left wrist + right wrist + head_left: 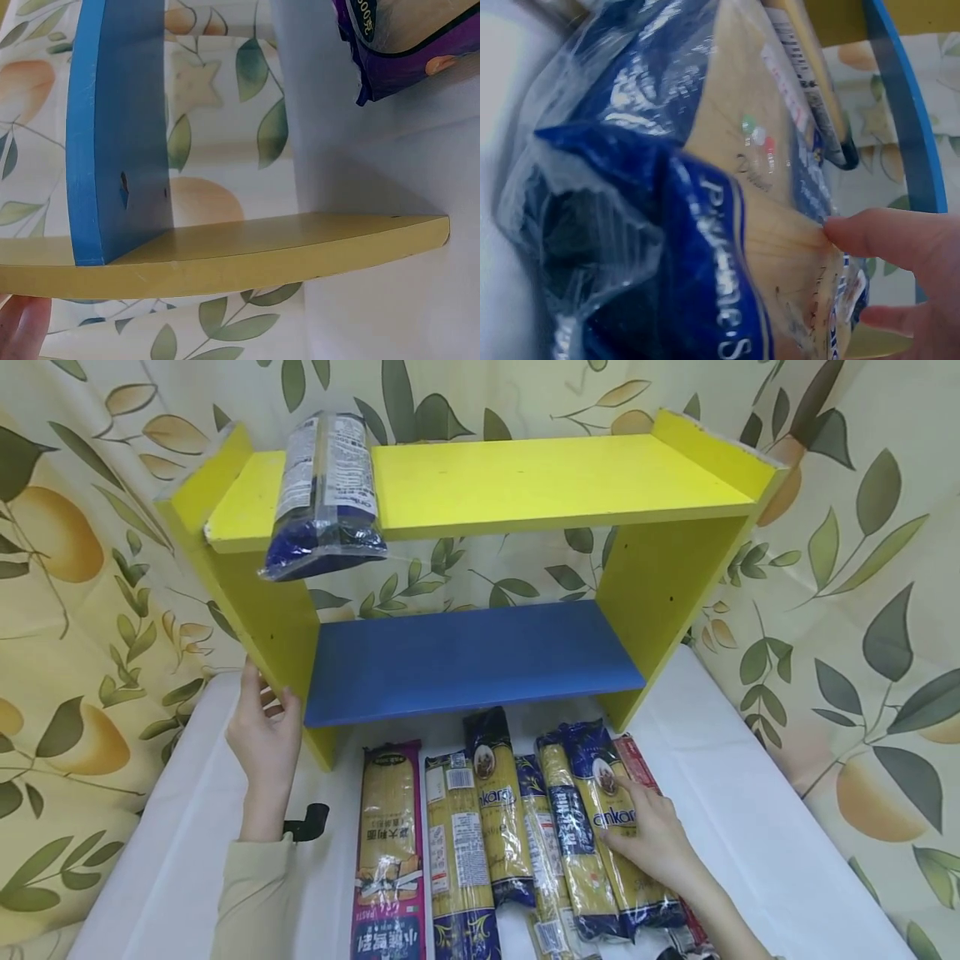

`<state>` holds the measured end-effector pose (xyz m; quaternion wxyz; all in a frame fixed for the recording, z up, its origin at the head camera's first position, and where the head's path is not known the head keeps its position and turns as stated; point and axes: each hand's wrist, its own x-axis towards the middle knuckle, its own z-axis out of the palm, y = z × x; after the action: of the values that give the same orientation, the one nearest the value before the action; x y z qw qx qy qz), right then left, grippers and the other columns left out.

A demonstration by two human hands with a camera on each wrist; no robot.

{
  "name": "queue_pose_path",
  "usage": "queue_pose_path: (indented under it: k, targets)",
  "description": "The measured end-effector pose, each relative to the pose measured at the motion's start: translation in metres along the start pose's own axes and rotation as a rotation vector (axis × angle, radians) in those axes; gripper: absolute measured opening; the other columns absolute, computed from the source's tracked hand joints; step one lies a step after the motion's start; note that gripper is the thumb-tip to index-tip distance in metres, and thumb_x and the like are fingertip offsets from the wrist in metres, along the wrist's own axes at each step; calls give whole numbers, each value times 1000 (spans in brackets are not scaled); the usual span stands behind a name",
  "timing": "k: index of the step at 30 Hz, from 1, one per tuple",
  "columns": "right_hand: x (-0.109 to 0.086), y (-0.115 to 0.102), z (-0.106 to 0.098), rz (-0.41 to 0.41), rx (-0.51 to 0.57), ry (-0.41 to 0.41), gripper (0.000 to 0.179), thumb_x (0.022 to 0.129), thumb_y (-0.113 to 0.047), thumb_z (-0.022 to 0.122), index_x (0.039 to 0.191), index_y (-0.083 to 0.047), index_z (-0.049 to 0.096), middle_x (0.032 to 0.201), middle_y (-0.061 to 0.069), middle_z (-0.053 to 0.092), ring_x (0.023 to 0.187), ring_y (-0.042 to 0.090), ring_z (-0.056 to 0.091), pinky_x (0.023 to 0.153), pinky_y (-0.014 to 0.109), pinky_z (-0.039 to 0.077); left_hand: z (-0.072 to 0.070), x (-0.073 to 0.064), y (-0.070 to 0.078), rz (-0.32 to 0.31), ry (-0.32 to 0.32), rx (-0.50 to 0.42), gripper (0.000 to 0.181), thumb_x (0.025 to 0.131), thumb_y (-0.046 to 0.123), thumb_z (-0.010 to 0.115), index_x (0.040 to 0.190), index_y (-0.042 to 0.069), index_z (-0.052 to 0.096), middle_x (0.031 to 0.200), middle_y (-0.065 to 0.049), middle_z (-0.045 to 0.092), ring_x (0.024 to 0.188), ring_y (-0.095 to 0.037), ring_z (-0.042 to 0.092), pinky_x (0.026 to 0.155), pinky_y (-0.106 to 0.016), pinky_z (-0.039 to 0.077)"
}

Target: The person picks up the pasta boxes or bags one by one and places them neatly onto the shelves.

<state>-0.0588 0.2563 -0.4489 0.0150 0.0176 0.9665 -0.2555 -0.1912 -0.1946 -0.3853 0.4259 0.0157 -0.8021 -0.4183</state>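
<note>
My left hand (266,735) is against the outer side of the left panel (247,618) of a yellow and blue shelf. In the left wrist view its fingertips (30,319) meet the yellow panel's edge. My right hand (656,835) holds a blue-ended spaghetti pack (600,777), thumb at the left edge and index finger toward the right. The right wrist view shows the thumb (855,231) on the clear wrapper; the remaining fingers are mostly hidden. That pack overlaps another spaghetti pack (573,827) on its left.
A spaghetti pack (326,485) lies on the yellow top board (525,481), its end past the front edge. Below is the blue board (472,660). More packs, including a purple-edged one (388,843), lie in a row on the white cloth (712,735).
</note>
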Motion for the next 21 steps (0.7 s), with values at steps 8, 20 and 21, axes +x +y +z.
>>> queue_pose_path:
  k: [8,20,21]
  targets:
    - [5,-1,2,-25,-73,20,102,71,-41,81,148,-1,28,128,37,44,106,48,43,72,58,50,0,1,-1,1,-4,11,57,86,5,55,140,23,49,109,-22,69,88,-38,71,68,7,39]
    - [17,-7,2,14,-178,-28,115,65,-46,81,144,13,22,117,44,49,95,57,55,72,61,53,0,0,-1,17,4,15,56,86,5,55,140,20,50,108,-22,70,86,-38,71,68,7,38]
    - [17,-7,2,20,-175,-36,114,66,-44,81,144,13,22,117,45,49,94,57,56,71,61,53,1,0,-1,17,4,15,56,86,5,55,140,20,50,108,-21,70,86,-38,71,68,7,38]
